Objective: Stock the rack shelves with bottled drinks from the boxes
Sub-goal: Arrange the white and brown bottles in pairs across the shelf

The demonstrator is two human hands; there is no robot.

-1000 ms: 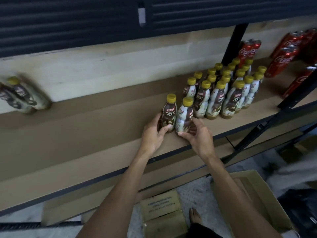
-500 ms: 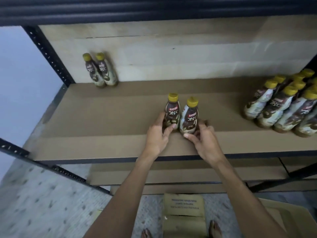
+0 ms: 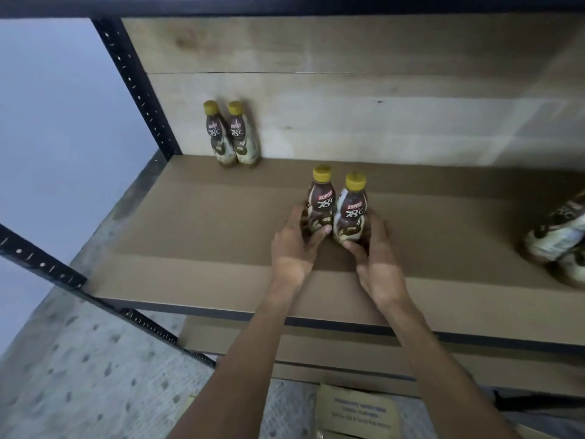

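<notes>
The shelf (image 3: pixel 205 236) of the rack (image 3: pixel 136 87) is the reference for everything here: a wide brown board, bare across most of its middle. Over the middle of that shelf, a little back from its front edge, the left hand (image 3: pixel 292 245) and the right hand (image 3: pixel 375 258) each hold one drink low on its body. The fingers of each are curled round the base, with the thumbs at the front. The left bottle (image 3: pixel 321 201) and the right bottle (image 3: pixel 351 213) stand upright and touch each other, their bases on or just above the shelf; I cannot tell which.

The step looks like placing this pair. To do it well, keep the grip low, keep both bottles vertical and slide them together toward the shelf's back left corner. There the back pair (image 3: pixel 231 137) leans against the rear panel. Set them just beside that pair with labels facing out, and let go only once both bases sit flat.

As for containers, a cardboard box (image 3: pixel 357 410) lies on the floor below the shelf's front edge. Its printed flap faces up and its contents are hidden. More bottles (image 3: pixel 560 236) cluster at the shelf's right end. Every bottle is capped in yellow, so nothing is open.
</notes>
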